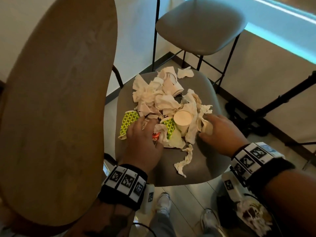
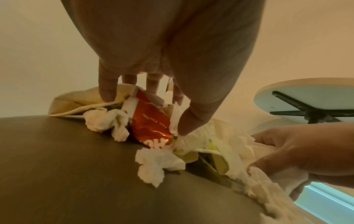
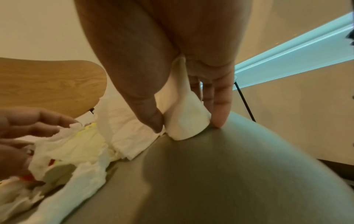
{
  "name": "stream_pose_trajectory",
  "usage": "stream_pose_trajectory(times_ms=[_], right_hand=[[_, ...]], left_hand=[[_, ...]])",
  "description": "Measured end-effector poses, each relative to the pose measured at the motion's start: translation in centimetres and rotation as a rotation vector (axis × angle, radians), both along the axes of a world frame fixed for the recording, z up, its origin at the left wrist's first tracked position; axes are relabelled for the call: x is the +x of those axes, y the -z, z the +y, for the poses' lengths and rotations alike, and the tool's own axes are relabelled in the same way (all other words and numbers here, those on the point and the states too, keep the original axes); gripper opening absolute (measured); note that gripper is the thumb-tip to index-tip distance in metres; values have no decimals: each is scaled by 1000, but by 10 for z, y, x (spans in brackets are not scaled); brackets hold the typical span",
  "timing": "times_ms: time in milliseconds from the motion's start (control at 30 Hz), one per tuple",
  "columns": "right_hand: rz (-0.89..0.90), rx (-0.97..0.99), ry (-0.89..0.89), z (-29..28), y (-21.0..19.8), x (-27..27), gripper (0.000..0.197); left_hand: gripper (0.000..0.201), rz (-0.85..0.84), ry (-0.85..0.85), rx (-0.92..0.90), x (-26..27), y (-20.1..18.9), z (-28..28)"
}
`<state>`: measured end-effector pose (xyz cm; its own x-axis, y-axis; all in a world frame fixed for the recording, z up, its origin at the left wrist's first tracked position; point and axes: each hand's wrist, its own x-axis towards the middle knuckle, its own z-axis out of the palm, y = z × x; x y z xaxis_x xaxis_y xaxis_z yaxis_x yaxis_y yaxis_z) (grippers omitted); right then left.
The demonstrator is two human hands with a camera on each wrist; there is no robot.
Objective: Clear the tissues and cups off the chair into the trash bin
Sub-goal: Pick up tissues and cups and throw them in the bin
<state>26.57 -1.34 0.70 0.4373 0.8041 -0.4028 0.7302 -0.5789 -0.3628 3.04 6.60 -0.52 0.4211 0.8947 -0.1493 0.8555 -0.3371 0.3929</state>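
Observation:
A heap of crumpled white tissues point(image 1: 150, 93) and paper cups covers the grey chair seat point(image 1: 210, 161). In it lie a white cup point(image 1: 183, 118) and a green-dotted cup point(image 1: 128, 120). My left hand point(image 1: 143, 132) curls over the near left of the heap. Its thumb and fingers point(image 2: 107, 94) close on a crushed red cup point(image 2: 151, 124) and the tissue around it. My right hand point(image 1: 205, 129) pinches a white tissue wad point(image 3: 184, 121) between thumb and fingers at the heap's right edge, low on the seat. The trash bin point(image 1: 248, 214) stands on the floor under my right wrist, with tissues inside.
The chair's wooden back point(image 1: 56, 108) rises at the left. A twisted tissue strip point(image 1: 184, 159) lies alone at the seat's front. A second grey stool point(image 1: 201, 26) stands behind. A black table base point(image 1: 273, 103) is at the right. My shoes point(image 1: 164, 202) are below the seat.

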Motion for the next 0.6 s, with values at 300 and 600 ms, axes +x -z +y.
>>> stream_pose_trajectory(times_ms=[300,600], right_hand=[[24,118,33,-12,9,4,59],[121,181,59,-17,2,6,57]], left_hand=[[58,73,-18,33,1,13,10],[57,-149,-69,4,-9,-1,0]])
